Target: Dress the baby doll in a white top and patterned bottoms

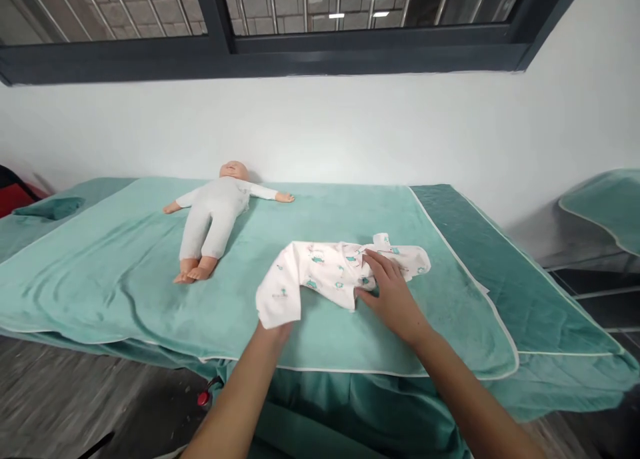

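Observation:
A white baby garment [325, 269] with small teal prints lies on the teal towel [125, 272]. My left hand [277, 329] is under the garment's lifted near-left end, its fingers hidden by the cloth. My right hand [390, 292] rests flat on the garment's middle, fingers stretched out and pressing the cloth down. A baby doll [213, 215] in a pale one-piece suit lies on its back to the far left, arms spread, apart from both hands.
The towel covers a table draped in darker teal cloth [480, 245] against a white wall. A second teal-covered surface [607, 202] stands at the right. A red object [13, 195] sits at the far left. The grey floor [75, 399] lies below.

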Motion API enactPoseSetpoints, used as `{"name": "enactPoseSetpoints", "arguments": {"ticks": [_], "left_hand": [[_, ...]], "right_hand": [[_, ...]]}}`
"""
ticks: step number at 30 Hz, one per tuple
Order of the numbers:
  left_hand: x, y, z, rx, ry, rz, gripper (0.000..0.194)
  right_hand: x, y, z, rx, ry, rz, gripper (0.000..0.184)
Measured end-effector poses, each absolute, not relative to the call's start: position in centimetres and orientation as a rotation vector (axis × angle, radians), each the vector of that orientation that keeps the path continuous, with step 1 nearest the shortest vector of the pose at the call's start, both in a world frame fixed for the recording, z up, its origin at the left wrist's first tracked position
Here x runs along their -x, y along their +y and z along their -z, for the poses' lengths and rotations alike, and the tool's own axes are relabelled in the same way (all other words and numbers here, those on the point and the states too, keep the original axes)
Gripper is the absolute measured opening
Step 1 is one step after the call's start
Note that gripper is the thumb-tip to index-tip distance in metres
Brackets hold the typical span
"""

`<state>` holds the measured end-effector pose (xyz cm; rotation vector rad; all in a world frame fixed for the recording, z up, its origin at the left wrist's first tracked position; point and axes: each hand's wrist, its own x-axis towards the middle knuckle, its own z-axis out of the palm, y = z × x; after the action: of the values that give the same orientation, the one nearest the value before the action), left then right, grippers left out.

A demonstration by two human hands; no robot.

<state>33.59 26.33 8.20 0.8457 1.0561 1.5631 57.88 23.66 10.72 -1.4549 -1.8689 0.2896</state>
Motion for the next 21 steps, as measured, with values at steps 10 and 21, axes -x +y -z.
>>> {"name": "enactPoseSetpoints", "arguments": {"ticks": [10, 21], "left_hand": [[-30.8, 30.6, -14.9, -0.593, 0.783, -1.633, 0.023], [-30.1, 30.3, -9.7, -2.055, 1.787, -1.514, 0.041]], "right_hand": [[-61.8, 25.2, -14.0, 1.454, -1.39, -0.284, 0.017], [-67.9, 24.2, -15.3, 1.656, -1.197, -0.119, 0.034]]}}
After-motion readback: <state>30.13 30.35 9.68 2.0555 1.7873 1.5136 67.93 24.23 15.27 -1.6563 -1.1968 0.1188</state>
